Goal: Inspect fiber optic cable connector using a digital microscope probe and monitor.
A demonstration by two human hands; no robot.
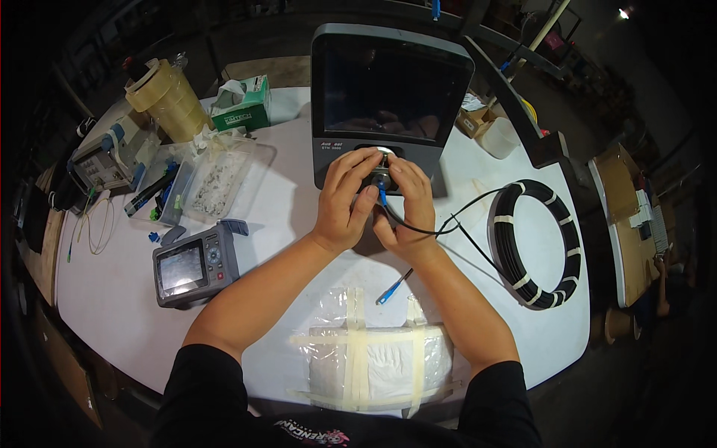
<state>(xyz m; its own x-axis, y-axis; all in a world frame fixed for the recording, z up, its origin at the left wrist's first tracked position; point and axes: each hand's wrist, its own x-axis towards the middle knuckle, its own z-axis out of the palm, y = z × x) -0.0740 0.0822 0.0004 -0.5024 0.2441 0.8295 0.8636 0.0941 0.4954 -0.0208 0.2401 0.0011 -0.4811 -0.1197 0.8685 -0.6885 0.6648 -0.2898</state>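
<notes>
Both my hands meet at the round port (386,155) below the dark screen of a grey upright instrument (388,97). My left hand (349,200) pinches a blue cable connector (382,196) at the port. My right hand (405,203) cups the same spot from the right, fingers on the port and the thin black cable (448,224). That cable runs right to a black coil (535,243) bound with white ties. A second blue connector (388,293) lies loose on the white table (284,216) between my forearms.
A grey handheld tester (194,263) lies at the left. Behind it are a clear tray of small parts (216,179), tape rolls (166,97), a green tissue box (243,104) and another meter (104,157). A taped white bundle (377,358) sits at the near edge.
</notes>
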